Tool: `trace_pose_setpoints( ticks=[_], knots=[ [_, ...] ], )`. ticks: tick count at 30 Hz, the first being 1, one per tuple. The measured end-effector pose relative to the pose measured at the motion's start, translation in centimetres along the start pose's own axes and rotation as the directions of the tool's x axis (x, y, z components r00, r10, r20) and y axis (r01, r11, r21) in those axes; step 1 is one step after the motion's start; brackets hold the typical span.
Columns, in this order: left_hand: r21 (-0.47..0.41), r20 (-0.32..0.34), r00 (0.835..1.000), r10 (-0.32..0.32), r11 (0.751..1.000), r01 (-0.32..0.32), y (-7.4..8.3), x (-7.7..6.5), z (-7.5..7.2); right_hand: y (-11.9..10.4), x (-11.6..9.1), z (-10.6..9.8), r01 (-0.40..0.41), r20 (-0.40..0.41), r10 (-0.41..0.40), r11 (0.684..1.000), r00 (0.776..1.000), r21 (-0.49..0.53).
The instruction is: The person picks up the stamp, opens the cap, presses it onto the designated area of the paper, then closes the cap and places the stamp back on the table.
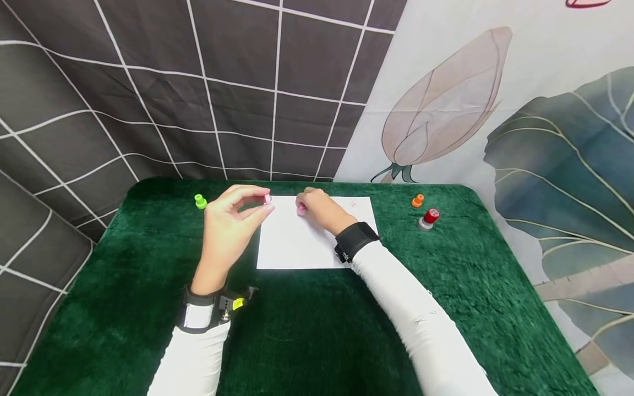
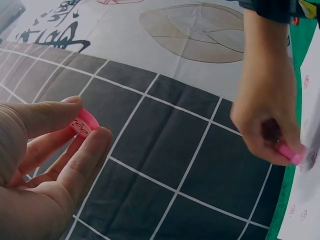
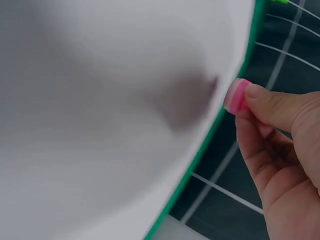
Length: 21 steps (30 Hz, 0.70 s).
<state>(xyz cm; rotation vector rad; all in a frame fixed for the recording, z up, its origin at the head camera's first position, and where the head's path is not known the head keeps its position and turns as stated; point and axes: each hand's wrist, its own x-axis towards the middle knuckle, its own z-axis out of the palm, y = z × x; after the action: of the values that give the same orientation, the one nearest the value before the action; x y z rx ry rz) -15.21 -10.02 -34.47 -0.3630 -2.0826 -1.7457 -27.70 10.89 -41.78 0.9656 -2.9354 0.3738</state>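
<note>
Between the thumb and fingertips of my left hand I pinch a small pink stamp cap, with a red-and-white printed design on its round end. My right hand pinches a short pink stamp just above or on the white paper; contact cannot be told. The paper lies flat under that hand and bears several small red prints, one of them a red print at its upper right. My left hand is in the air by the paper's left edge.
A lime-green stamp stands at the back left of the green cloth-covered table. At the right are an orange stamp and a red-topped stamp with a pale base. A dark gridded curtain hangs behind.
</note>
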Motion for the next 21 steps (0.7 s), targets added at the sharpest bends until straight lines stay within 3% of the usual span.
trace_pose_setpoints(
  ticks=[8,16,21],
  knots=[
    [0.035,0.009,1.0,-0.017,0.999,0.017,0.2,-0.1,0.5,0.4,-2.7,-3.4,0.034,-0.178,-0.011,0.992,0.984,0.125],
    [0.02,0.049,0.999,-0.008,1.0,0.007,0.5,-0.4,1.3,-0.7,-6.8,-5.8,0.104,-0.329,-0.022,0.967,0.944,0.234],
    [0.002,0.089,0.996,0.009,1.0,-0.009,0.9,-0.6,2.0,-1.9,-9.2,-7.1,0.138,-0.419,0.015,0.933,0.908,0.334]
  ],
)
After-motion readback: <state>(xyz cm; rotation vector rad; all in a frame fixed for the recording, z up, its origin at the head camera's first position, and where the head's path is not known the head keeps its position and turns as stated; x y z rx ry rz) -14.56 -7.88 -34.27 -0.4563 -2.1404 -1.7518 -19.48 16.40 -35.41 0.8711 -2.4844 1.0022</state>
